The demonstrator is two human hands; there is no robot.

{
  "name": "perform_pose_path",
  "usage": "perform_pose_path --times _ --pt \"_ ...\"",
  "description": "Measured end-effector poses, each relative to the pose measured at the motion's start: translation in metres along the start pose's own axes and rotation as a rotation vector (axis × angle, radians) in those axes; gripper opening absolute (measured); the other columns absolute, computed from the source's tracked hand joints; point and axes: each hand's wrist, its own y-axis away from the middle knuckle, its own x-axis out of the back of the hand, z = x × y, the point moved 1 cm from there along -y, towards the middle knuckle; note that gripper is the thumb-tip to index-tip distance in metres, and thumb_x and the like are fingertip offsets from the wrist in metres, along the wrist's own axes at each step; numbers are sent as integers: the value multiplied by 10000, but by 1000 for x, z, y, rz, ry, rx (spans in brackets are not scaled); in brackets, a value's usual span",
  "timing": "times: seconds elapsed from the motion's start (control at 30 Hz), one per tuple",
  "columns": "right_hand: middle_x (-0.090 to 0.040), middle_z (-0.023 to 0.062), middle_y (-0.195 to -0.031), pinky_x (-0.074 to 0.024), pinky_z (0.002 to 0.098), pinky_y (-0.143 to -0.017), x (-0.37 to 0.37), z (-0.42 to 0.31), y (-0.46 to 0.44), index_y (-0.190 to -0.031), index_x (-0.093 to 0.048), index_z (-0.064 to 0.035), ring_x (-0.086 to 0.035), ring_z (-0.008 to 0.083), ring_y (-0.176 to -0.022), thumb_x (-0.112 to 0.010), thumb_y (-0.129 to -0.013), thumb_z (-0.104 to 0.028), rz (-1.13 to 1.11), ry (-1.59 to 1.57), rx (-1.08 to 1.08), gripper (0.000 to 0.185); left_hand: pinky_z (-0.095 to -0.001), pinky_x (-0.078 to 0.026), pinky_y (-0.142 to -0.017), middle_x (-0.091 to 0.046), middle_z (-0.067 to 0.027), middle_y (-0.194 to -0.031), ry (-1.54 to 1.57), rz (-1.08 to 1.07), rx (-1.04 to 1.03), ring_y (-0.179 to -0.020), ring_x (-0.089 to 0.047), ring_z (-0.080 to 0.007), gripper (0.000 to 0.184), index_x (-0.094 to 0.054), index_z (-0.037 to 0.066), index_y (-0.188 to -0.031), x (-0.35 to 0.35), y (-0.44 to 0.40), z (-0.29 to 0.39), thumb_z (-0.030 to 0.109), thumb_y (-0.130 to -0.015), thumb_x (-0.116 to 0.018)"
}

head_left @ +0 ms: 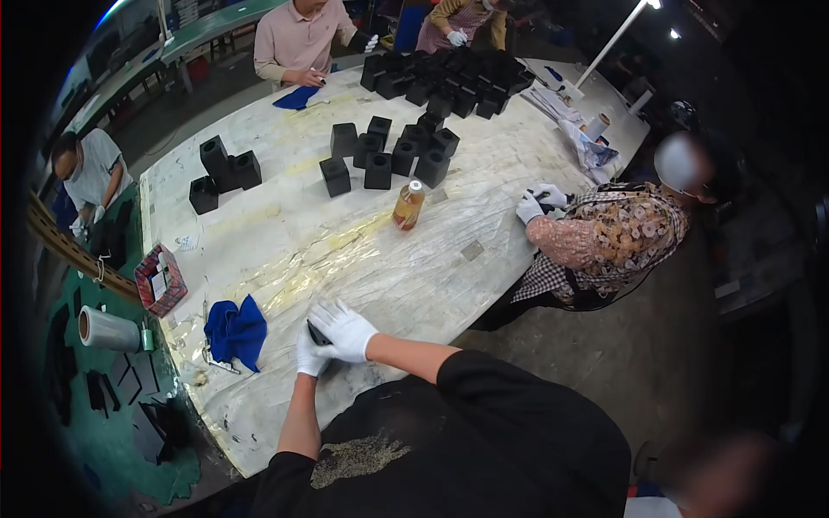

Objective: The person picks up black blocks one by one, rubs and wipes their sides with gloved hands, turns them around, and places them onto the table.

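Both my hands wear white gloves and are close together at the near edge of the table. Between them is a small black box (pixel 319 334), mostly hidden by the gloves. My left hand (pixel 311 354) grips it from the left side. Over its top and right side lies my right hand (pixel 345 331), with the fingers bent around it. A crumpled blue cloth (pixel 235 331) lies to the left of my hands. Beside the cloth is a thin metal tool (pixel 222 366), too small to make out.
Several black boxes with holes (pixel 377 169) stand mid-table, with a bigger pile (pixel 449 76) at the far end. A bottle (pixel 408 205) stands nearer. A patterned basket (pixel 161 281) sits at the left edge. A gloved co-worker (pixel 604 229) is at right; others work farther off.
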Motion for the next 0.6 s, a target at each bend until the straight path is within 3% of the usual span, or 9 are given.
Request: perform_pose_path --times 0.07,0.13,0.17,0.27,0.33,0.43,0.47,0.5,0.6 --pt "-367 277 -1556 -192 484 -1233 7 11 -18 -1490 -378 39 -293 407 -1485 -522 -938 -597 40 -24 -68 855 -399 -534 -918 -690 -110 -1148 -537 -51 -149 -1052 -673 -258 722 -587 60 -1238 7 5 23 270 -627 -908" --pt "-445 295 -1479 -286 450 -1193 31 10 -5 -1404 -459 39 -395 440 -1405 -560 -911 -580 23 -151 -182 798 -398 -529 -960 -694 -139 -1184 -197 -105 -148 -1080 -677 -294 709 -630 63 -1223 -2 0 41 289 -612 -910" --pt "-499 275 -1443 -345 454 -1156 36 10 5 -1415 -478 6 -486 410 -1337 -604 -890 -547 -53 -190 -188 773 -399 -525 -971 -698 -145 -1186 -293 -101 -173 -1090 -674 -302 701 -638 66 -1228 -2 -2 49 300 -618 -895" --pt "-500 263 -1421 -300 514 -1170 22 -12 22 -1355 -517 6 -421 440 -1371 -650 -857 -509 24 -96 -22 729 -397 -510 -1007 -709 -169 -1161 -543 -127 -262 -1107 -665 -339 708 -650 66 -1254 -3 -2 77 316 -627 -864" --pt "-532 257 -1367 -360 529 -1094 8 -31 0 -1288 -543 9 -491 429 -1276 -638 -864 -486 115 69 118 658 -393 -478 -1048 -686 -163 -1187 -499 -32 -146 -1145 -640 -314 752 -612 64 -1291 6 -5 34 305 -626 -867" --pt "-578 252 -1305 -396 488 -1067 1 -20 -40 -1267 -545 1 -527 435 -1222 -613 -890 -450 66 86 109 592 -414 -473 -1042 -655 -177 -1206 -81 46 9 -1151 -615 -328 852 -585 66 -1272 9 0 33 319 -529 -915" --pt "-538 266 -1365 -377 495 -1092 11 -12 -44 -1300 -526 18 -488 432 -1289 -580 -915 -483 -43 24 -39 634 -425 -480 -1024 -653 -196 -1186 -578 6 -18 -1150 -609 -367 832 -591 72 -1242 12 6 41 331 -520 -915" --pt "-459 270 -1472 -337 510 -1133 -1 10 -28 -1389 -477 23 -410 422 -1386 -531 -946 -538 149 170 -26 718 -433 -487 -1006 -650 -209 -1174 -583 64 -73 -1141 -602 -389 829 -593 76 -1223 11 14 46 345 -508 -915" --pt "-393 317 -1508 -243 549 -1187 -5 9 21 -1456 -411 41 -350 468 -1420 -538 -967 -517 30 272 4 753 -440 -490 -998 -638 -217 -1185 -548 117 -127 -1132 -608 -395 868 -571 65 -1248 13 14 41 385 -514 -906"
